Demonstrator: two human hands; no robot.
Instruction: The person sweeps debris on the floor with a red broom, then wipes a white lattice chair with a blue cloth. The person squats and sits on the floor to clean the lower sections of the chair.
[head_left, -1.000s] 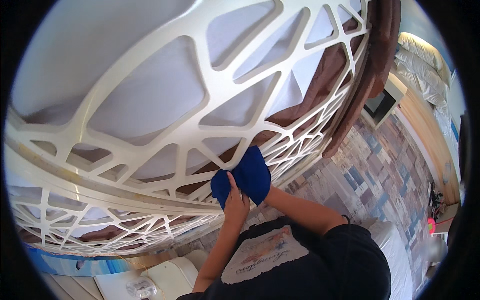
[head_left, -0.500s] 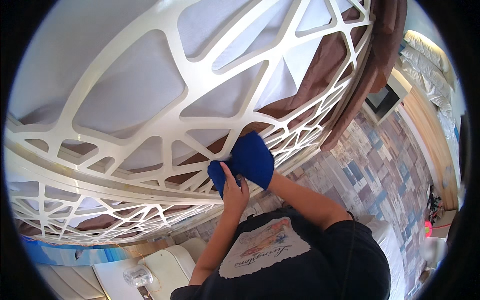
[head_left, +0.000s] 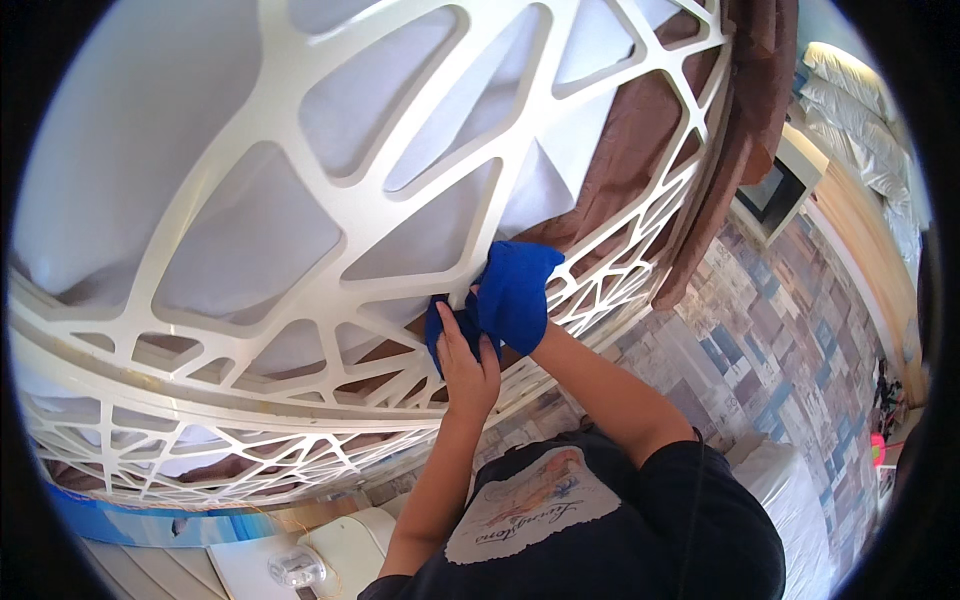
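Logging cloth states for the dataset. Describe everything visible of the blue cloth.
The blue cloth is deep blue, matte and soft-looking, bunched into a small left lobe and a larger right one, with dark folds between. It sits mid-picture against a strut of the white lattice, showing on both sides of it. The left hand's fingers hold the smaller lobe; the larger covers the hand at the end of the right forearm. Dampness can't be told.

Right of my fingers [head_left: 456, 338]: patchwork-patterned floor [head_left: 745, 340]; beyond, wood-toned panelling [head_left: 864, 236], pale blue wall [head_left: 815, 25]. Below-left: cream-coloured furniture [head_left: 352, 543].
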